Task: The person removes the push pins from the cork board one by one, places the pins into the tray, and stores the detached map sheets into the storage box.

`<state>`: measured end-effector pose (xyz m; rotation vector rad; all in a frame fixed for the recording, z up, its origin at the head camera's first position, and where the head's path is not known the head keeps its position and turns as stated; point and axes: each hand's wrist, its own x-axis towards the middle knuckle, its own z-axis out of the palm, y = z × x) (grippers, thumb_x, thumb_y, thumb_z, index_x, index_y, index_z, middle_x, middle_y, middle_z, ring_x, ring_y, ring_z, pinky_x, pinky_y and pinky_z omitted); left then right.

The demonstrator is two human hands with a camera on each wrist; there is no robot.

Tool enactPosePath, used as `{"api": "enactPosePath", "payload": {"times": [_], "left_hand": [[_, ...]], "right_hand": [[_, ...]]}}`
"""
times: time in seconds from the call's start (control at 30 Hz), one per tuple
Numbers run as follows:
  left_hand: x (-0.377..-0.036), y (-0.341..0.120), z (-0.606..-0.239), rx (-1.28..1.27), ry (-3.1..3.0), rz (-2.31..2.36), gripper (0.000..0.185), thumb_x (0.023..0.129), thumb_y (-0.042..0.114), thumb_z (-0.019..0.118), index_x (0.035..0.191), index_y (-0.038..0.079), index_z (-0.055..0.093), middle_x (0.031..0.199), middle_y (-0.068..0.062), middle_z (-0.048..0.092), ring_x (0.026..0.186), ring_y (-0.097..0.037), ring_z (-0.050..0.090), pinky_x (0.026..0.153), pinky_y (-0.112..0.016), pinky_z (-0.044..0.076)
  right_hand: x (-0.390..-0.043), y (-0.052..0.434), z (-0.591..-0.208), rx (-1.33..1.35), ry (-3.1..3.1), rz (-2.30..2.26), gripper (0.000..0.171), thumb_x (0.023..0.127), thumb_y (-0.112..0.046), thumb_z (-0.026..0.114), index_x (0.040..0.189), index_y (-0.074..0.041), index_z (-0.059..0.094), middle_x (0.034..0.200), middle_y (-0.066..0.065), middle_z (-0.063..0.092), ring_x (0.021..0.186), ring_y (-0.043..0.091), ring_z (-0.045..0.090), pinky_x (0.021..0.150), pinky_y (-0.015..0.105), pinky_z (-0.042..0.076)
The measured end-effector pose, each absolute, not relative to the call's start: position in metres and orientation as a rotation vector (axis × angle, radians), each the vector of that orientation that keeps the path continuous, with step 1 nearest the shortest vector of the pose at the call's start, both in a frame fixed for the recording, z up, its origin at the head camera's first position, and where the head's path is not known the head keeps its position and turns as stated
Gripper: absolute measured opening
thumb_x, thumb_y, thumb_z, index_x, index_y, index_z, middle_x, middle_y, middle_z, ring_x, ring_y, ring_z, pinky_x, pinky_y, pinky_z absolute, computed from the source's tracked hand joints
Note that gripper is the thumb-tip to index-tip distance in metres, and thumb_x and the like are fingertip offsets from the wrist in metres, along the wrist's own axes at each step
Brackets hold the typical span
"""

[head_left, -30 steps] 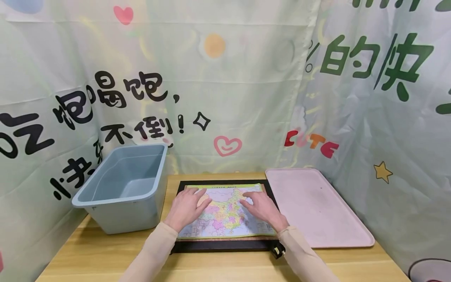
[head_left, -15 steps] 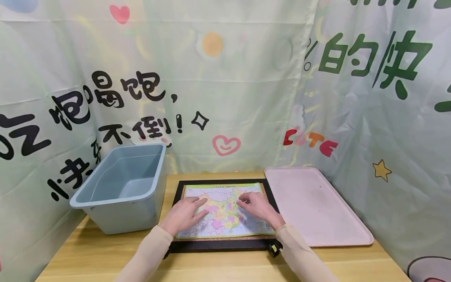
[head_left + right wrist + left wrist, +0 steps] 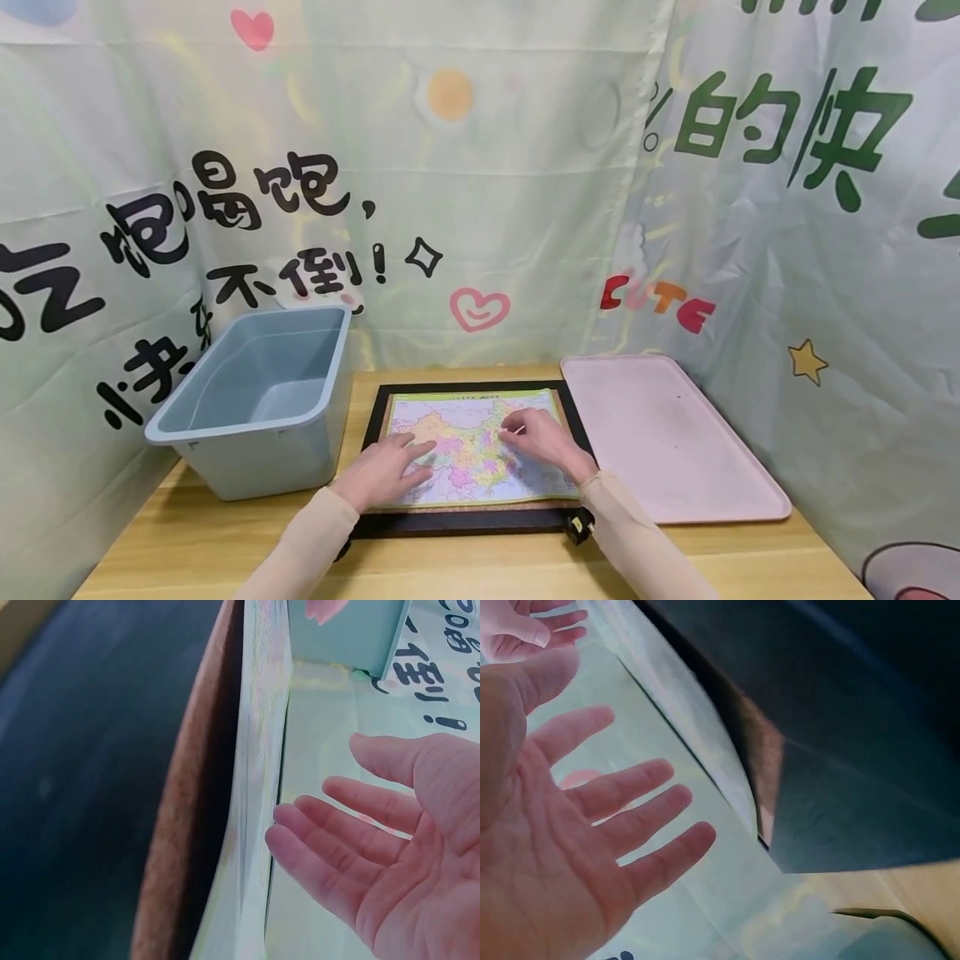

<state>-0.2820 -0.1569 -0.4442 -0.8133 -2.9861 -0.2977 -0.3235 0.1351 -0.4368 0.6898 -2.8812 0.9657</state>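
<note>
Head view shows me both hands drawn back toward the near edge of the map puzzle (image 3: 472,442) since a second ago. My left hand (image 3: 382,471) lies flat with fingers straight on its lower left part; my right hand (image 3: 543,442) rests on the right part, fingers relaxed and spread. The puzzle sits on a black board (image 3: 465,522) on the wooden table (image 3: 187,542), between the blue bin (image 3: 255,400) and the pink tray (image 3: 675,442). Wrist views sit too close: only palms and blurred map edges show.
</note>
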Motion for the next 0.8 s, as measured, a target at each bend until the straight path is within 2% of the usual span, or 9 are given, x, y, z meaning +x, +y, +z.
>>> {"api": "enactPosePath", "payload": {"times": [0.23, 0.47, 0.67, 0.8], "left_hand": [[-0.273, -0.164, -0.452, -0.817, -3.112, -0.332, 0.061, 0.093, 0.06, 0.055, 0.146, 0.03, 0.048, 0.153, -0.021, 0.038, 0.144, -0.046, 0.029, 0.107, -0.066, 0.031], [-0.268, -0.162, -0.458, -0.829, -3.182, -0.349, 0.072, 0.087, 0.071, 0.053, 0.147, 0.032, 0.047, 0.157, -0.019, 0.031, 0.146, -0.044, 0.025, 0.111, -0.065, 0.026], [-0.268, -0.164, -0.46, -0.777, -3.221, -0.366, 0.072, 0.086, 0.074, 0.051, 0.147, 0.037, 0.045, 0.16, -0.014, 0.028, 0.149, -0.042, 0.019, 0.111, -0.071, 0.015], [-0.27, -0.166, -0.46, -0.773, -3.22, -0.373, 0.071, 0.086, 0.074, 0.05, 0.148, 0.037, 0.044, 0.161, -0.013, 0.027, 0.149, -0.042, 0.018, 0.11, -0.073, 0.014]], "right_hand": [[-0.329, 0.13, -0.438, 0.727, -2.896, 1.025, 0.025, 0.097, -0.022, 0.062, 0.112, -0.004, 0.071, 0.104, 0.008, 0.072, 0.093, 0.023, 0.068, 0.076, 0.037, 0.055], [-0.335, 0.13, -0.443, 0.725, -2.911, 1.071, 0.023, 0.095, -0.018, 0.064, 0.11, -0.002, 0.071, 0.098, 0.006, 0.072, 0.086, 0.018, 0.067, 0.072, 0.033, 0.053], [-0.349, 0.127, -0.445, 0.65, -2.928, 1.256, 0.022, 0.096, -0.014, 0.062, 0.111, 0.0, 0.07, 0.096, 0.01, 0.071, 0.078, 0.022, 0.069, 0.067, 0.033, 0.055], [-0.361, 0.122, -0.444, 0.54, -2.933, 1.422, 0.021, 0.096, -0.011, 0.061, 0.111, 0.001, 0.07, 0.099, 0.014, 0.072, 0.08, 0.025, 0.07, 0.067, 0.035, 0.058]]}}
